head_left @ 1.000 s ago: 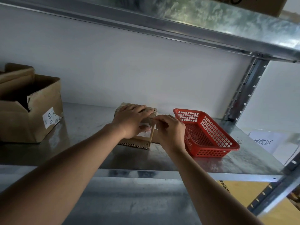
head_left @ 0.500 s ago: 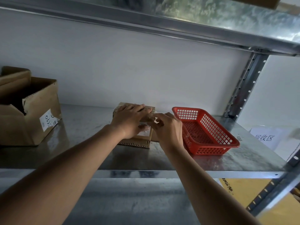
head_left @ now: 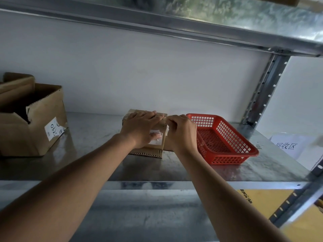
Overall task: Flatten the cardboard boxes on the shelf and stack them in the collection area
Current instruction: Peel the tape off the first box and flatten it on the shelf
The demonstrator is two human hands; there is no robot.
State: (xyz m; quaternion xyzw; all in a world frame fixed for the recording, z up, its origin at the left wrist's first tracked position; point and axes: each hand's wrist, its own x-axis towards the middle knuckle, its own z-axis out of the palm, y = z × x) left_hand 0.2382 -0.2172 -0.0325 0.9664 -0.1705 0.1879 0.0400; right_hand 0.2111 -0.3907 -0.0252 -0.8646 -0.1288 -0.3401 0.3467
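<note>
Left hand (head_left: 141, 127) stays pressed flat on the small cardboard box (head_left: 157, 137) while right hand (head_left: 181, 130), fingers pinching its top edge, has edged upward: flattening continues on the shelf (head_left: 97, 165)

A shiny grey metal shelf (head_left: 97, 165) is seen. A big open brown cardboard box (head_left: 33, 126) is set on its left. A small flat brown cardboard box (head_left: 148, 151) is laid in the middle, just beside a red plastic basket with holes (head_left: 225, 142).

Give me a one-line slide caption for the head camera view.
Left hand presses a small cardboard box on the metal shelf; right hand pinches its edge beside a red basket.
</note>
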